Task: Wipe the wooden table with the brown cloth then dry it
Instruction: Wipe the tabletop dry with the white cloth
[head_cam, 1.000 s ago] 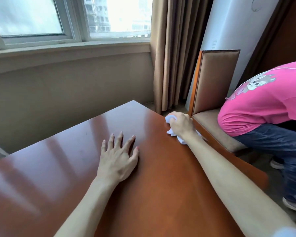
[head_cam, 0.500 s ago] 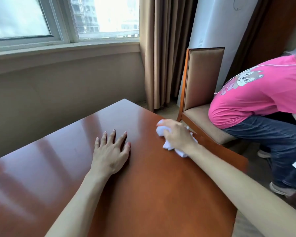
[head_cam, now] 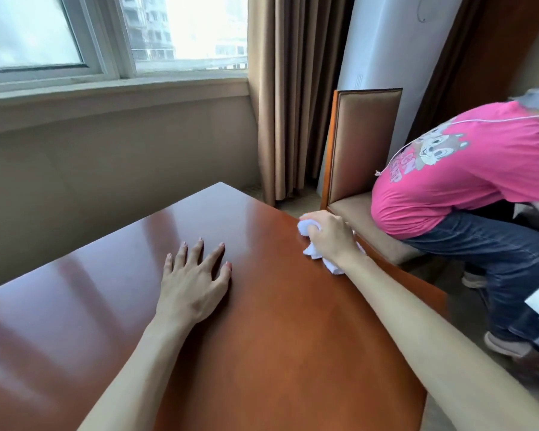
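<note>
The glossy reddish wooden table [head_cam: 112, 306] fills the lower part of the view. My left hand [head_cam: 193, 281] lies flat on its top near the middle, fingers spread and straight. My right hand [head_cam: 330, 237] grips a crumpled white cloth [head_cam: 311, 251] and holds it against the table's right edge, towards the far corner. Bits of the cloth stick out in front of and behind the hand; the remainder is hidden under my palm. No brown cloth is in view.
A padded wooden chair [head_cam: 364, 144] stands just off the table's right edge. A person in a pink shirt [head_cam: 461, 169] bends over beside it. Curtains [head_cam: 296, 94] and a window [head_cam: 112, 35] lie beyond the far corner.
My right hand with the white cloth slid along the right edge, first back towards me, then out towards the far corner again. My left hand stayed flat.
</note>
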{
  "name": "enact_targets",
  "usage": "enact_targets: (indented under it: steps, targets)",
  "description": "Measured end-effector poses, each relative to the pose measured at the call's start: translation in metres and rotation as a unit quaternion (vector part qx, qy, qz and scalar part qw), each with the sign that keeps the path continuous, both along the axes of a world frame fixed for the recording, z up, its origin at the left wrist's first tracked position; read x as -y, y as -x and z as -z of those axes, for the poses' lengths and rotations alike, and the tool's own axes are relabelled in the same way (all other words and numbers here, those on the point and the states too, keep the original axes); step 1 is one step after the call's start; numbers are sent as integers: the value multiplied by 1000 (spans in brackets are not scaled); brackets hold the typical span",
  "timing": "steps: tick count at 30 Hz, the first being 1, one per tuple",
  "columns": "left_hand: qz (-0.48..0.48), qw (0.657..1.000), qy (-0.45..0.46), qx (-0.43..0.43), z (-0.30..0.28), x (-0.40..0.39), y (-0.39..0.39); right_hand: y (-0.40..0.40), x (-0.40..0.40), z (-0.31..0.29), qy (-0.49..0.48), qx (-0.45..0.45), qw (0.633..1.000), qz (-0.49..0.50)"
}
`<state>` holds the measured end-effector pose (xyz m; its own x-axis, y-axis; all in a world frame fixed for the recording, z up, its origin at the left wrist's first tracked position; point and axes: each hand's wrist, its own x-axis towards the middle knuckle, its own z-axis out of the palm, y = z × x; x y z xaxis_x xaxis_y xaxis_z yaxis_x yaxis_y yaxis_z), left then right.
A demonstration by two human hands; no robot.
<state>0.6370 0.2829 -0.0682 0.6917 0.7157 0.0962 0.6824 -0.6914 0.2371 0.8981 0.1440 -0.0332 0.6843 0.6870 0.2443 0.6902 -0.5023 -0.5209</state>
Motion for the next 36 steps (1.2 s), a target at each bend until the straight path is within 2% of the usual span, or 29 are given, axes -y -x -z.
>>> enact_targets:
  steps: [2,5,7,8,10,12,13,14,17,18,20,23,24,27,29,30,33,34,36]
  targets:
    - [-3,1000,3,2,0,1,-2,22,-1,1,-8,10,1000,-8]
    - [-3,1000,-9,15,-3,3,-3,97,32,15,-5,21,975,-219]
    - [1,998,-67,10,-9,6,-5,95,54,17,7,20,964,-265]
    - [9,997,-81,7,-13,14,-6,74,61,14,-2,23,971,-237]
    - [28,999,-23,18,-15,30,-5,15,65,7,-2,10,997,-76]
    - [53,998,17,30,-13,54,-3,-11,72,-1,-7,16,998,68]
    - [58,998,16,28,-10,64,-2,-5,71,-2,-11,35,996,77]
    - [63,998,10,20,-6,70,-3,12,72,-1,-23,53,998,27]
    - [54,998,1,16,0,76,-4,72,92,13,-12,36,976,-213]
    - [52,998,3,19,0,75,-4,73,99,14,3,33,970,-241]
    - [50,998,1,22,0,73,-2,41,97,9,-8,22,983,-181]
    - [54,998,4,28,-1,75,-2,-3,86,3,-14,15,998,56]
    - [52,998,6,32,-2,75,-2,4,82,4,-15,25,998,59]
    - [56,998,5,31,-1,75,-1,58,103,13,-7,11,988,-151]
    - [53,998,5,33,-1,73,-1,63,133,16,-15,-32,975,-221]
    - [54,998,7,34,-1,72,-2,49,142,14,-26,-33,980,-193]
    - [62,998,3,30,-1,74,-1,-4,150,1,-33,-22,999,20]
    - [61,998,3,30,-1,75,-1,-6,150,1,-33,-7,998,55]
    - [58,998,5,27,-3,75,0,21,151,3,-17,17,1000,-4]
